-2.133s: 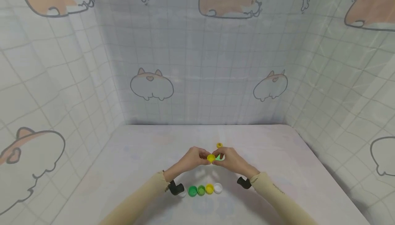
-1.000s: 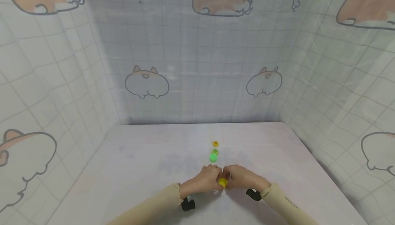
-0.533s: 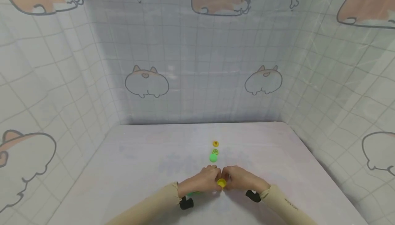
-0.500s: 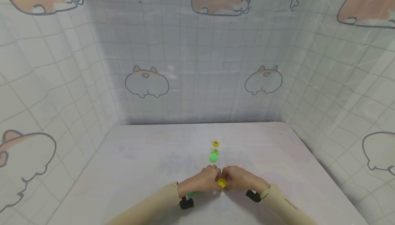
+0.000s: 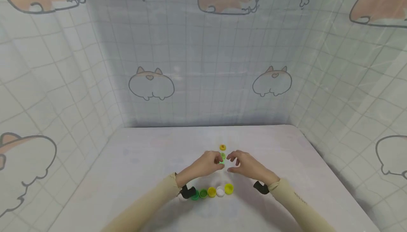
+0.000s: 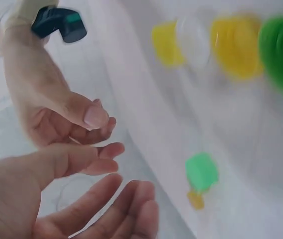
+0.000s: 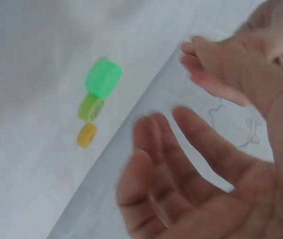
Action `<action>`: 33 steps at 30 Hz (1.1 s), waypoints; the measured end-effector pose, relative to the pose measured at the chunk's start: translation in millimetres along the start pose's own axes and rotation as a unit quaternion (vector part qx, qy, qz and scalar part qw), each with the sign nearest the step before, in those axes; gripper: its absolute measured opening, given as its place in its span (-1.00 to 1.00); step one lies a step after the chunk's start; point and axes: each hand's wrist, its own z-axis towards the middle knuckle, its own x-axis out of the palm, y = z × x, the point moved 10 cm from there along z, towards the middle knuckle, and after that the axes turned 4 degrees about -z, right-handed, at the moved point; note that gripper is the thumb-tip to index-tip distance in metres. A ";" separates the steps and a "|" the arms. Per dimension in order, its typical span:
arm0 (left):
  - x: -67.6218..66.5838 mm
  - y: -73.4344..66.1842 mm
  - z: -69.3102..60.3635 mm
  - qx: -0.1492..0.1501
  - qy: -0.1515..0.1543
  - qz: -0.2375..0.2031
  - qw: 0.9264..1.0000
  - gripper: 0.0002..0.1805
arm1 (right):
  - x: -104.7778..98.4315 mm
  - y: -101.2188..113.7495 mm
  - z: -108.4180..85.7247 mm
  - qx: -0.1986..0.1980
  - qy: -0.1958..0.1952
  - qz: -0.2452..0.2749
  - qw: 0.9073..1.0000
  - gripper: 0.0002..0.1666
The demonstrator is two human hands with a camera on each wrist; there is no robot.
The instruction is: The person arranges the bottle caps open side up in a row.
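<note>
My left hand (image 5: pixel 204 163) and right hand (image 5: pixel 249 164) hover over the table, fingers loosely bent and parted, with nothing between them. Below them runs a row of hollow-side-up bottle caps. From the right these are a yellow cap (image 5: pixel 229 189), a white cap (image 5: pixel 220 191), another yellow cap (image 5: pixel 211 192), a green cap (image 5: pixel 203 193) and a darker green cap (image 5: pixel 195 195). One more whitish cap at the left end is mostly hidden by the black wrist camera. Beyond the hands lie a bright green cap (image 7: pixel 103 77), a lime cap (image 7: pixel 91 107) and a yellow cap (image 7: pixel 86 135).
A pale cloth covers the table (image 5: pixel 143 161). Walls of checked cloth printed with cartoon dogs enclose it at the back (image 5: pixel 206 83) and both sides. A black wrist camera (image 5: pixel 261 187) sits under the right wrist.
Both hands held a yellow cap, brought it down to the row's right end and let it go. They have since lifted away from it, up and forward, fingers spread.
</note>
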 end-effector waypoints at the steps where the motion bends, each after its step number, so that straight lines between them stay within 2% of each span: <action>1: -7.0 -0.2 2.7 0.001 -0.011 -0.007 1.000 -0.75 | -3.8 -1.5 4.0 0.005 -0.014 0.001 1.000 -0.55; 4: -21.7 5.7 10.7 -0.006 -0.032 -0.014 0.999 -0.75 | -9.1 -8.6 15.7 0.027 -0.037 0.000 0.999 -0.56; 9: -25.7 28.1 22.9 -0.036 -0.036 0.002 0.999 -0.68 | -2.2 -19.7 34.2 0.052 -0.027 0.001 0.998 -0.51; 14: -20.5 48.6 32.0 -0.068 -0.026 0.027 0.997 -0.53 | 10.9 -25.2 51.2 0.048 -0.011 0.006 0.999 -0.48; 17: -15.5 60.8 36.6 -0.081 -0.016 0.025 0.996 -0.49 | 19.4 -28.5 58.9 0.051 0.000 0.015 0.999 -0.46; 21: -7.5 73.8 43.9 -0.083 -0.008 0.008 0.996 -0.51 | 29.7 -33.3 66.4 0.056 0.012 0.027 0.998 -0.46; 29: 2.1 81.5 55.3 -0.074 -0.011 -0.007 0.997 -0.71 | 45.0 -39.1 77.2 0.038 0.026 0.051 0.998 -0.58; 33: 4.5 84.6 59.2 -0.082 -0.002 -0.001 0.997 -0.70 | 45.9 -45.1 79.5 0.045 0.038 0.057 0.997 -0.64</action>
